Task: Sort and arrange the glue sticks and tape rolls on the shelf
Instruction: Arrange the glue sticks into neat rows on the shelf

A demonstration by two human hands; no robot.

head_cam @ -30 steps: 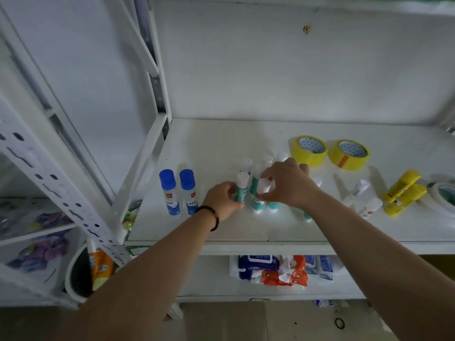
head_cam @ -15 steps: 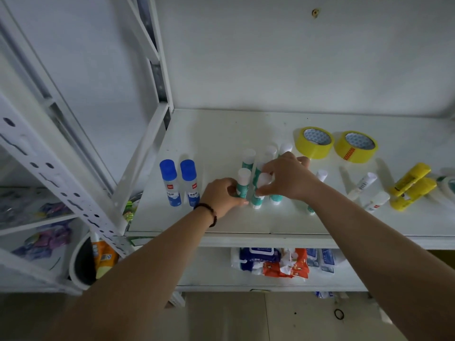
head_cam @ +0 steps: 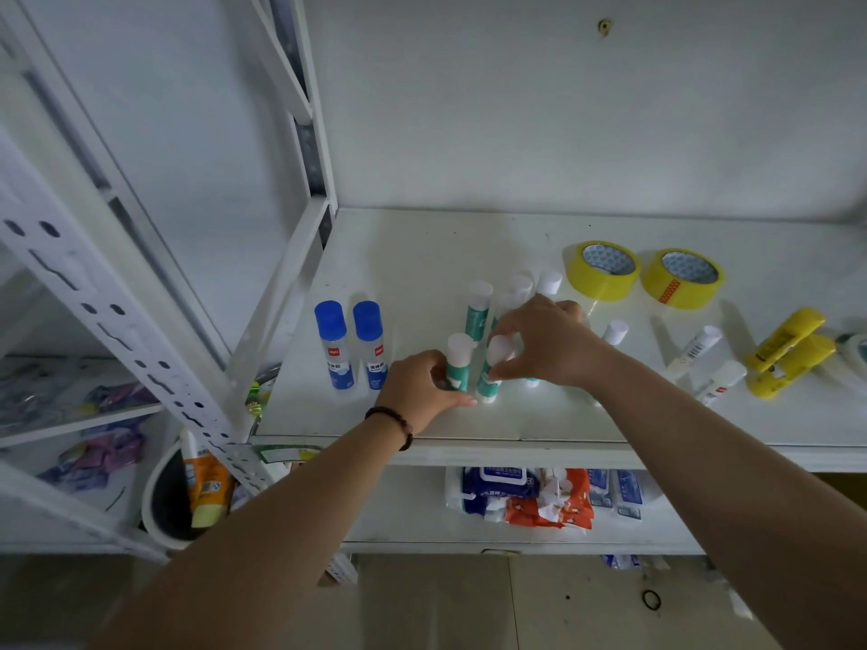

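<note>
While our left hand (head_cam: 424, 386) grips one green stick (head_cam: 457, 363) at mid-frame, our right hand (head_cam: 546, 342) pinches its neighbour (head_cam: 492, 375). Both sticks stand upright, just beside each other.

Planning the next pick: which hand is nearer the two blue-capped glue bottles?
Left. The left hand grips a green glue stick just right of the blue-capped glue bottles; the right hand is farther right.
</note>
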